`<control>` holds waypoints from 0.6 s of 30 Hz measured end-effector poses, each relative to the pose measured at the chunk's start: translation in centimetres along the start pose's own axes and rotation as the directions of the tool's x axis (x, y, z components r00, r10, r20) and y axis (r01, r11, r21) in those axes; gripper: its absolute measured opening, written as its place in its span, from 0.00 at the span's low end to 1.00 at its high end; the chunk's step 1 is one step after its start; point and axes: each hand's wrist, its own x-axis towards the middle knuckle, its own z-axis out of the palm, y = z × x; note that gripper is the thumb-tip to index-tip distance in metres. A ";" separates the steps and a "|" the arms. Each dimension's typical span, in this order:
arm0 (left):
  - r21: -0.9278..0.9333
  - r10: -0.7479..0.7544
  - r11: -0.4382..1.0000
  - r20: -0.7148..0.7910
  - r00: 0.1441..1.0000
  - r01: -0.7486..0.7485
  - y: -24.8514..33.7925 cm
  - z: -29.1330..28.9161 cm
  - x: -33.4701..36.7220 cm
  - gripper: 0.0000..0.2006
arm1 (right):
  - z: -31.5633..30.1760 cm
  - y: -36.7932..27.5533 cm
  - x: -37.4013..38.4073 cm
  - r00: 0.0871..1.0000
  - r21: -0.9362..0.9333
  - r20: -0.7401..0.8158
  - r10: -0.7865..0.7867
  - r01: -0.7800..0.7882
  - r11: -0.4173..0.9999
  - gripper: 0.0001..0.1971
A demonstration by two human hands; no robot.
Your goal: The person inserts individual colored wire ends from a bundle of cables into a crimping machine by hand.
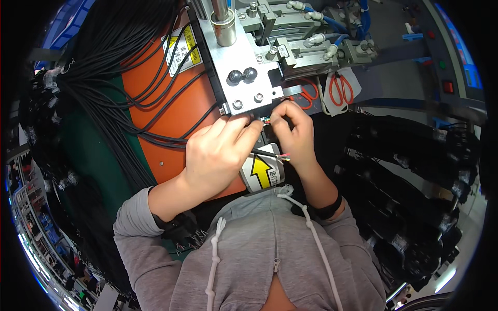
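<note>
Coloured wires are right by the metal block's near edge, pinched between left hand and right hand fingertips, pretty tight squeeze tbh; black cables spill over the orange panel's left edge.

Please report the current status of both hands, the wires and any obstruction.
Left grip, right grip: close together at small coloured wires, exact hold unclear. Black cable: stripped end exposed. Obstruction: metal plate partly blocks view.
</note>
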 end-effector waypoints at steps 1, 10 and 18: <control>-0.010 0.003 1.000 -0.018 1.000 -0.003 0.0 0.0 0.0 0.15 | 0.4 -0.6 0.0 0.982 -0.188 -0.049 -0.180 0.168 0.968 0.03; 0.215 -0.093 0.975 0.137 0.986 0.062 1.1 -1.3 -1.0 0.09 | 0.0 -1.2 -0.5 0.977 0.036 -0.168 -0.131 0.139 0.990 0.08; -0.011 0.194 0.978 -0.308 0.931 -0.207 0.1 -1.7 1.3 0.09 | -2.5 -3.1 -0.5 0.846 0.085 0.161 -0.508 0.501 0.861 0.10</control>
